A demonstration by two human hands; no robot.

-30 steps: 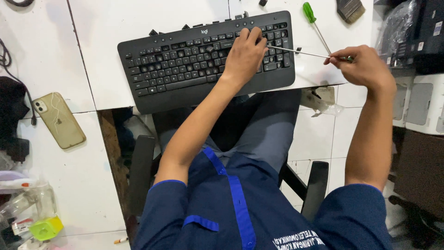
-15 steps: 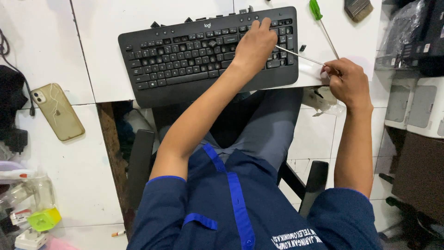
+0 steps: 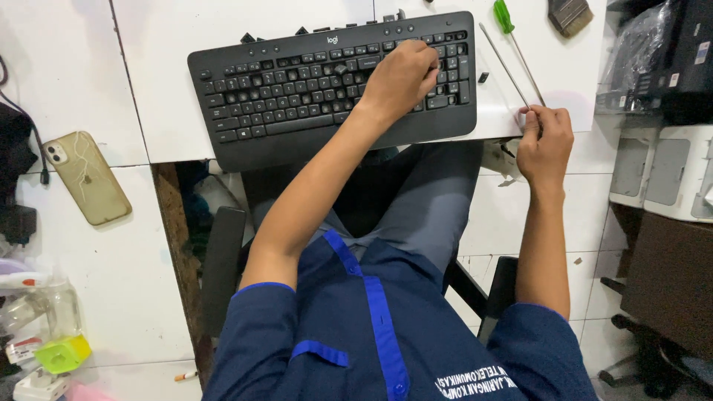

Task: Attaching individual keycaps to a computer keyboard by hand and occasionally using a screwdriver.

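Observation:
A black keyboard (image 3: 297, 89) lies on the white table (image 3: 163, 44) in front of me. My left hand (image 3: 401, 78) rests on its right side, fingers curled down onto the keys beside the number pad. My right hand (image 3: 544, 141) is at the table's near edge, right of the keyboard, fingers pinched on the near end of a thin metal rod (image 3: 503, 63) that lies on the table. A green-handled screwdriver (image 3: 512, 33) lies next to the rod, its tip close to the same fingers. A small loose black key (image 3: 483, 76) sits by the keyboard's right edge.
A phone in a clear case (image 3: 85, 178) lies at the left. A brush (image 3: 570, 13) is at the top right. White boxy machines (image 3: 668, 178) and plastic-wrapped black gear (image 3: 653, 52) stand on the right. Clutter with a green piece (image 3: 63, 353) fills the lower left.
My right hand drew back from the keyboard to the table edge and swung the rod round beside the screwdriver. My left hand stayed on the keys. The view shifted down slightly.

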